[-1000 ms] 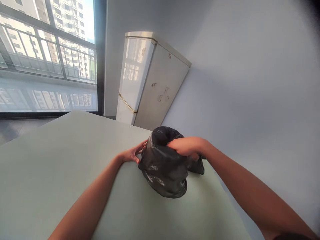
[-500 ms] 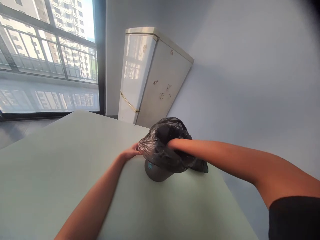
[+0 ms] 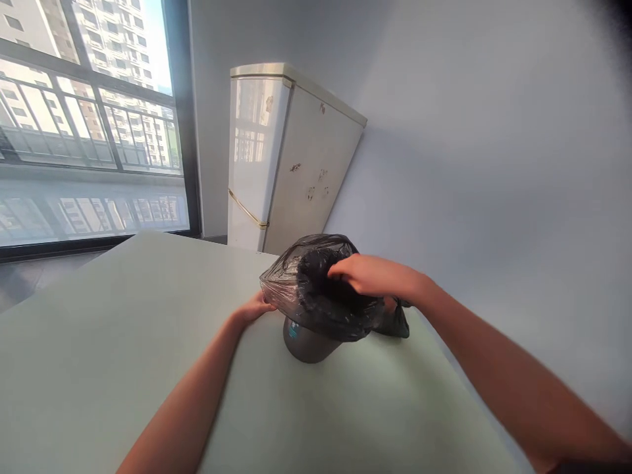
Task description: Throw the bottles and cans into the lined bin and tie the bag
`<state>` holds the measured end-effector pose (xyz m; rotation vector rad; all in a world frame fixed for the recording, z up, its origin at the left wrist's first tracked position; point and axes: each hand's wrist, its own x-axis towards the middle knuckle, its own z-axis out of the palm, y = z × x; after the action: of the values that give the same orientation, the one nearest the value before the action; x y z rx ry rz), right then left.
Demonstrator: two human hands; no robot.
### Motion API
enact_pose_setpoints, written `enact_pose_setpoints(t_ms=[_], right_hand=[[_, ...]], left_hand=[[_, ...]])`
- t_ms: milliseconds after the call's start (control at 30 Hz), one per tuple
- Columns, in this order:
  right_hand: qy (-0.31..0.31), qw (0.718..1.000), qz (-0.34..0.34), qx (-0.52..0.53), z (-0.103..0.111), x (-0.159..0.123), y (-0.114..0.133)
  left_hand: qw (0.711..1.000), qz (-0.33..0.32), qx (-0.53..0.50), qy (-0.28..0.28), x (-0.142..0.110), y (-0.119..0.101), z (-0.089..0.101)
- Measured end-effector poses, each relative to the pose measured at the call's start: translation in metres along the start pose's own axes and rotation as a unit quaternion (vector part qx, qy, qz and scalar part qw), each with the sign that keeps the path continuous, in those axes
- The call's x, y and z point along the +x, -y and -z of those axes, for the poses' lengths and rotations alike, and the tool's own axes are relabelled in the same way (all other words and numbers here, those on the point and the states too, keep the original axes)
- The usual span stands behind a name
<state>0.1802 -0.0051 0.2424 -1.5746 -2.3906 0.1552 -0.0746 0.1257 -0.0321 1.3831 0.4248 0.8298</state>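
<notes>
A dark trash bin (image 3: 309,345) with a small blue-green mark stands on the table, seeming slightly tilted. A thin black trash bag (image 3: 316,309) is draped over its top, with loose folds hanging round the rim. My left hand (image 3: 254,308) is at the bin's left side, its fingers under the bag's edge and faintly showing through the film; they seem closed on the bin. Over the bag's opening, my right hand (image 3: 358,271) has curled fingers against the bunched black plastic. Its fingertips are partly lost in the dark folds.
The pale green table (image 3: 162,342) spreads out round the bin, its right edge close to my right forearm. Behind it stands a white fridge (image 3: 301,171) with worn patches, against a plain wall (image 3: 469,164). A large window (image 3: 89,131) is at the left.
My right hand has come up from deep inside the bag to its opening. The bag's left side is stretched wider over my left hand. The view has shifted slightly.
</notes>
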Motion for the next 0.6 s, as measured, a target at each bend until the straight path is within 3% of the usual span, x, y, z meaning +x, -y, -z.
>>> enact_pose_setpoints(t_ms=[33, 67, 133, 167, 200, 267, 333, 400, 500, 600], right_hand=[[-0.043, 0.999, -0.017, 0.014, 0.006, -0.015, -0.002], [-0.138, 0.988, -0.059, 0.026, 0.007, -0.032, -0.005], [-0.354, 0.917, -0.16, 0.086, -0.012, -0.07, -0.014], [-0.418, 0.875, -0.201, 0.136, -0.031, -0.089, -0.02], [-0.444, 0.849, -0.227, 0.178, -0.054, -0.105, -0.026], [-0.439, 0.829, -0.265, 0.223, -0.107, -0.131, -0.036], [-0.448, 0.816, -0.305, 0.199, -0.156, -0.145, -0.045], [-0.402, 0.839, -0.322, 0.179, -0.193, -0.152, -0.052], [-0.286, 0.876, -0.335, 0.198, -0.222, -0.153, -0.059], [-0.214, 0.891, -0.337, 0.214, -0.231, -0.148, -0.058]], left_hand=[[1.0, 0.0, 0.003, -0.005, 0.0, 0.0, 0.0], [1.0, 0.001, 0.006, -0.011, 0.0, 0.0, 0.0], [1.0, 0.005, 0.014, -0.025, 0.0, 0.001, -0.001], [0.999, 0.01, 0.019, -0.034, 0.001, 0.001, -0.001], [0.999, 0.016, 0.026, -0.044, 0.001, 0.001, -0.002], [0.997, 0.029, 0.041, -0.064, 0.001, 0.001, -0.003], [0.994, 0.04, 0.059, -0.083, 0.001, -0.001, -0.004], [0.991, 0.048, 0.079, -0.101, 0.001, -0.005, -0.005], [0.978, 0.036, 0.143, -0.148, 0.001, -0.012, -0.006], [0.959, 0.015, 0.212, -0.187, 0.002, -0.017, -0.006]])
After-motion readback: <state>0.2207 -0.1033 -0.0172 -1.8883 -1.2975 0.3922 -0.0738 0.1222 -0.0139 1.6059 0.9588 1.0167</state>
